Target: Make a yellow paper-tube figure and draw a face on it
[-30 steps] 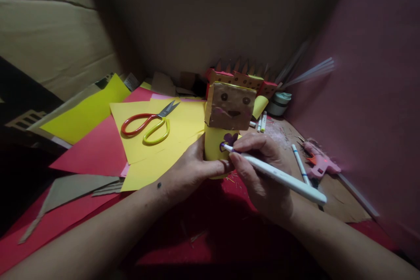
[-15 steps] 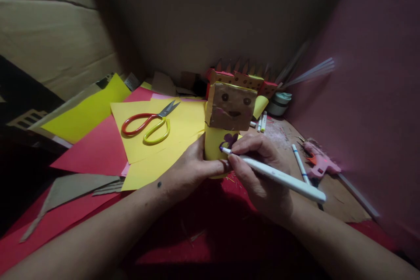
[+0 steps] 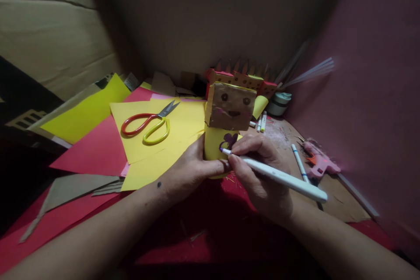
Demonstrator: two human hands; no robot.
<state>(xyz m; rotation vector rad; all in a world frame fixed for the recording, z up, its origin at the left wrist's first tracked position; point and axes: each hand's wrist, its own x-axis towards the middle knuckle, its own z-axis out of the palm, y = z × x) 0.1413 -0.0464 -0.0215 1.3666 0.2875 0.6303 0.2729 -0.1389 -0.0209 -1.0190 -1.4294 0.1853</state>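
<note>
A paper figure (image 3: pixel 232 107) stands upright in front of me, with a square cardboard head, a drawn face and a yellow tube body. My left hand (image 3: pixel 197 162) is wrapped round the lower body, its thumb across the front; the other fingers are hidden behind it. Between the thumb and fingers of my right hand (image 3: pixel 262 170) is a white marker (image 3: pixel 285 179), slanting down to the right. Its tip touches the yellow body at a curved purple line. Filled purple petal shapes (image 3: pixel 230 139) show just above the tip.
Scissors (image 3: pixel 151 124) lie on yellow paper (image 3: pixel 144 157) at left, near red paper (image 3: pixel 95 148) and cardboard strips (image 3: pixel 75 186). Similar cardboard heads (image 3: pixel 244 78) stand behind. A pink glue gun (image 3: pixel 323 164) and another marker (image 3: pixel 300 162) lie right; several more markers (image 3: pixel 262 121) lie behind my right hand.
The purple curve by the marker tip looks slightly longer, and the marker's back end has shifted a little to the right. My left hand keeps its hold on the figure.
</note>
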